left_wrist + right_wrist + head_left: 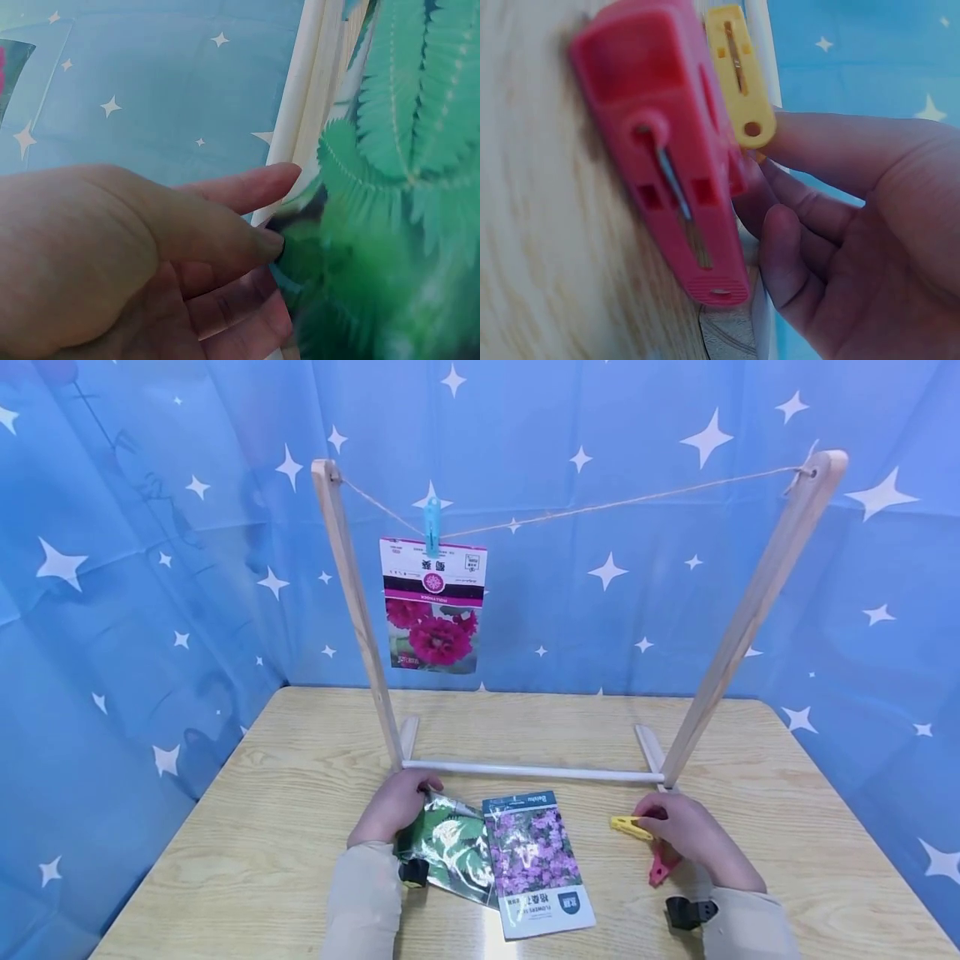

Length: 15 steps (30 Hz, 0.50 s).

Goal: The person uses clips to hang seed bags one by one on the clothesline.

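My left hand (393, 807) pinches the upper left corner of a glossy green seed packet (453, 852); in the left wrist view the thumb lies at the packet's edge, and its leafy print (405, 150) fills the right side. My right hand (693, 831) holds a yellow clothespin (627, 827) by one end, between thumb and fingers. Just below that hand a red clothespin (660, 868) lies on the table, large and near in the right wrist view. A seed packet with purple flowers (532, 860) overlaps the green one's right edge.
Behind the hands stands a wooden frame with two leaning posts (753, 610) and a white crossbar (532, 771). Twine (622, 503) runs between the post tops. From it a hollyhock seed packet (433, 635) hangs upside down by a blue clothespin (432, 527). Starry blue cloth surrounds the table.
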{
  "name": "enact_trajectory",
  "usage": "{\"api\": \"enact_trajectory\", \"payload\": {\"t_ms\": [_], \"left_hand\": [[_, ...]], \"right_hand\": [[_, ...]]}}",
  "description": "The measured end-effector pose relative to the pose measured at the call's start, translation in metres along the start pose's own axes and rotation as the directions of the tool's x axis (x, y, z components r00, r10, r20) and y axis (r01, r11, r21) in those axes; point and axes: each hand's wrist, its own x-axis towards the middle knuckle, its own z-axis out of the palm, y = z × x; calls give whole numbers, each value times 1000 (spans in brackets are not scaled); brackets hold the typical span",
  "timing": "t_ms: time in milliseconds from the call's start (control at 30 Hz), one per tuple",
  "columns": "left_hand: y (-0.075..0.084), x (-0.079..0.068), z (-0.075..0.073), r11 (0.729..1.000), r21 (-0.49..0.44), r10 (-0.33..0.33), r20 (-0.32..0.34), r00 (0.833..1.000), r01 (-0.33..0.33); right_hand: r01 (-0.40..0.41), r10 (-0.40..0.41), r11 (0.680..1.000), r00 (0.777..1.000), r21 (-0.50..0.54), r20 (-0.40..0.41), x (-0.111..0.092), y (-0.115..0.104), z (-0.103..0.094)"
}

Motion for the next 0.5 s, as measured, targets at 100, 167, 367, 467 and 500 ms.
{"api": "enact_trajectory", "payload": {"t_ms": [100, 167, 367, 467, 500], "left_hand": [[0, 0, -2, 1000, -2, 7, 11, 1000, -7], [1, -1, -2, 1000, 0, 11, 15, 1000, -11], [-1, -3, -3, 1000, 3, -16, 38, 999, 16], [-1, -2, -4, 1000, 20, -15, 56, 998, 14], [-1, -2, -4, 1000, 27, -11, 64, 998, 9]], "right_hand": [[8, -8, 1000, 1000, -14, -21, 0, 0, -1], [-4, 4, 1000, 1000, -8, -28, 1, -1, -1], [-28, 29, 998, 1000, 61, -12, 0, -1, 0], [-15, 15, 998, 1000, 59, -2, -1, -1, 0], [-8, 8, 999, 1000, 52, -1, -1, -1, 0]]}}
